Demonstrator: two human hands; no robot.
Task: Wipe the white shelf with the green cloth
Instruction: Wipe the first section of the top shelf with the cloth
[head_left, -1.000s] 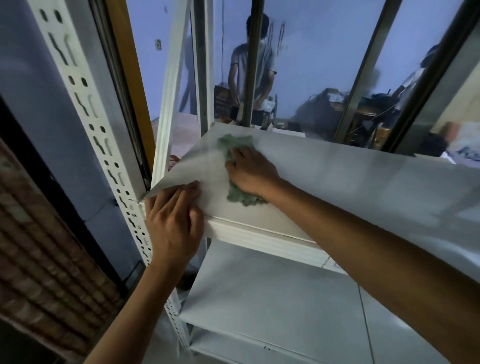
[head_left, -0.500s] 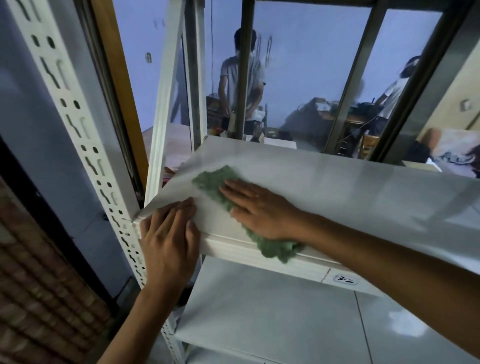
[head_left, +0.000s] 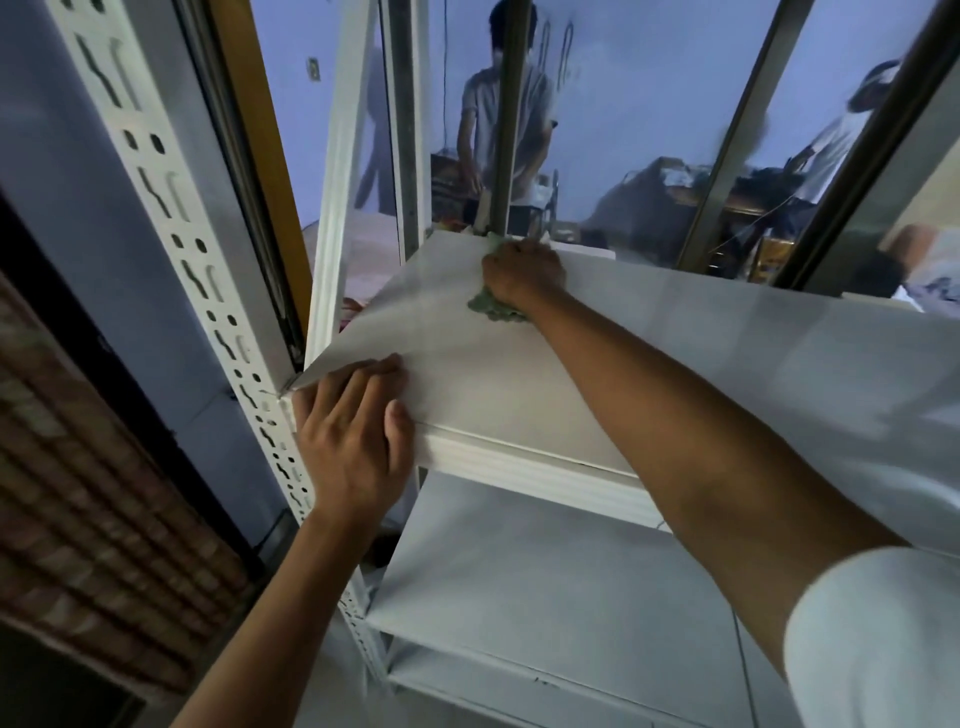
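1. Glass panes in dark frames stand behind a white metal rack, and other people are seen dimly through them.
2. At the far edge of the white shelf (head_left: 597, 364), the green cloth (head_left: 493, 307) is pressed under the right hand (head_left: 522, 273), whose fingers are curled down over it; only a bunched green edge shows at the heel of the hand.
3. The left hand (head_left: 353, 431) is laid flat, fingers straight and together, on the near left corner of the shelf, with the thumb over the front lip, apparently to steady the rack.
4. A perforated white upright (head_left: 171, 218) rises just beside that corner, and a lower shelf (head_left: 519, 587) lies beneath.
5. The wiping stroke is judged to be at its far reach, mid-task.
6. A pull back toward the front lip is called for next, with pressure kept even and the stroke shifted right, where a wide stretch of shelf is likely still unwiped.
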